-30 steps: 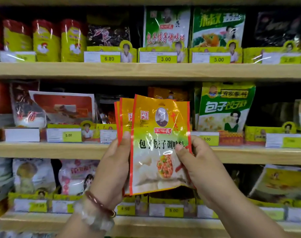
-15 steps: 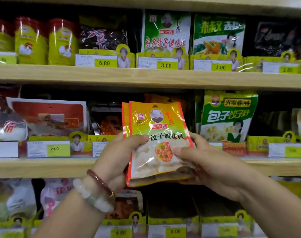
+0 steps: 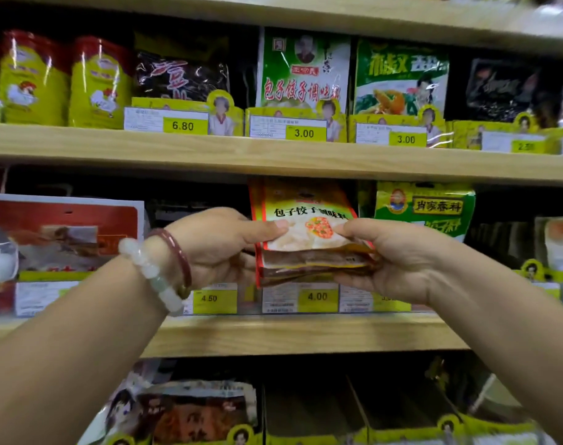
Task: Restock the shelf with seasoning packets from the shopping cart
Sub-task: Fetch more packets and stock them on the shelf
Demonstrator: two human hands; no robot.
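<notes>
Head view shows the left hand [image 3: 222, 242] and the right hand [image 3: 398, 255] each pinching one side of a small stack of orange dumpling seasoning packets [image 3: 309, 232], thumbs on the front face and fingers curled behind, with the stack tilted back and its top edge reaching into the middle shelf [image 3: 273, 335] slot above the 4.00 price tag [image 3: 317, 296]. The risk, as I judge it, is that the packets are loose in the stack: their lower edges already fan apart, so one could slide out and drop if either pinch eases early. The top edge might also catch under the upper shelf [image 3: 273, 155] board, or nudge the green packet [image 3: 424, 210] just beside it out of line.
</notes>
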